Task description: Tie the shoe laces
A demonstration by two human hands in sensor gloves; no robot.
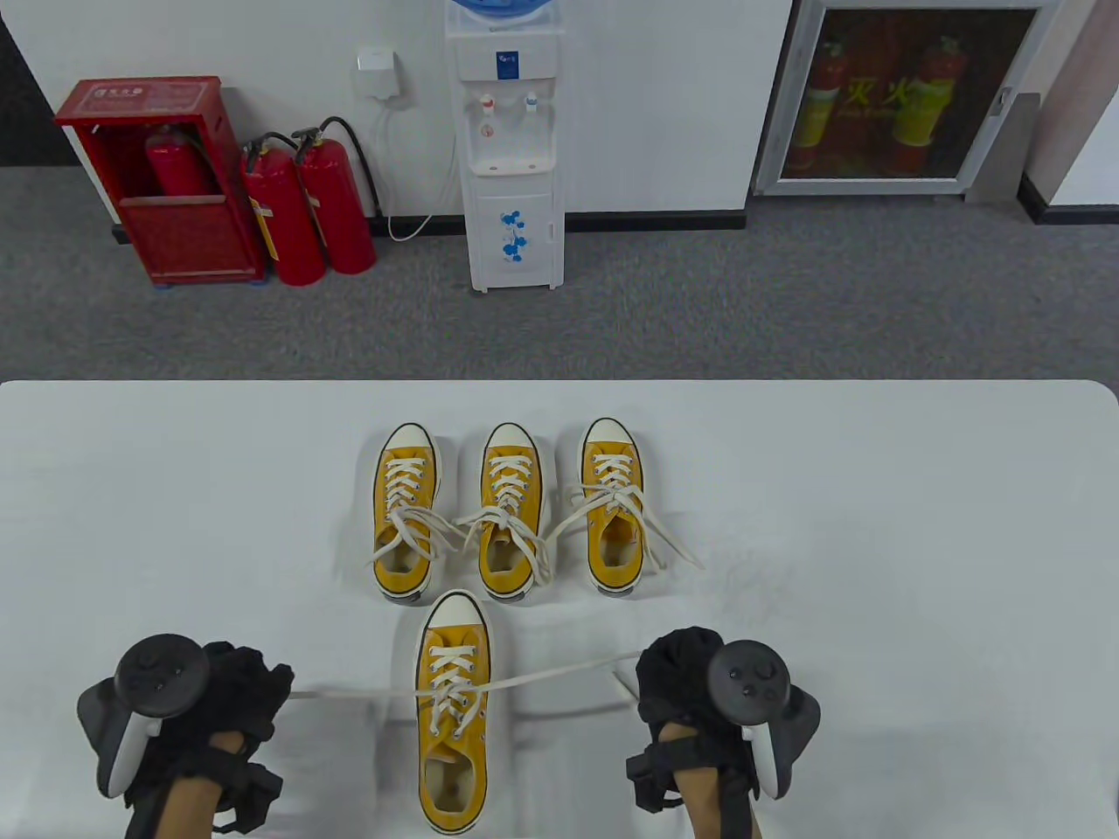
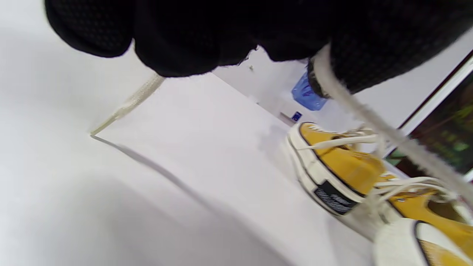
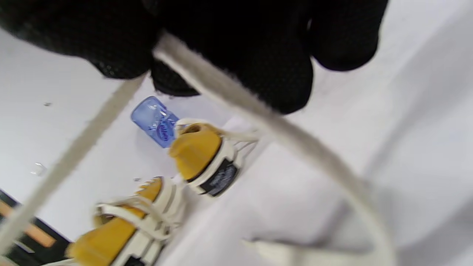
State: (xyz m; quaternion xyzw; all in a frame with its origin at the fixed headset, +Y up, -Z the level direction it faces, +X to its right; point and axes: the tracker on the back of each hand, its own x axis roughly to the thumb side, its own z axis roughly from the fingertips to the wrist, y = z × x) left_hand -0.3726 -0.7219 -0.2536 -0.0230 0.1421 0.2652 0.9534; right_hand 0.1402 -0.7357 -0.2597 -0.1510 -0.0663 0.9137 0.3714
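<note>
Near shoe [image 1: 452, 712]: between both grips. Left grip [image 1: 232, 699] holds left lace end [image 1: 350, 695]; right grip [image 1: 677, 677] holds right lace end [image 1: 559, 671], both taut outward.

Left hand [image 1: 205, 699] and right hand [image 1: 691, 686] sit low and wide apart, gloved fingers [image 2: 184, 40] curled closed, palms down.

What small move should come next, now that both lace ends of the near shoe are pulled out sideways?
Probably bring the two hands together over the near shoe and form the first bow loop. The left hand and right hand each grip a lace end, drawn taut to either side with the crossing snug on the tongue; no loop exists yet.
</note>
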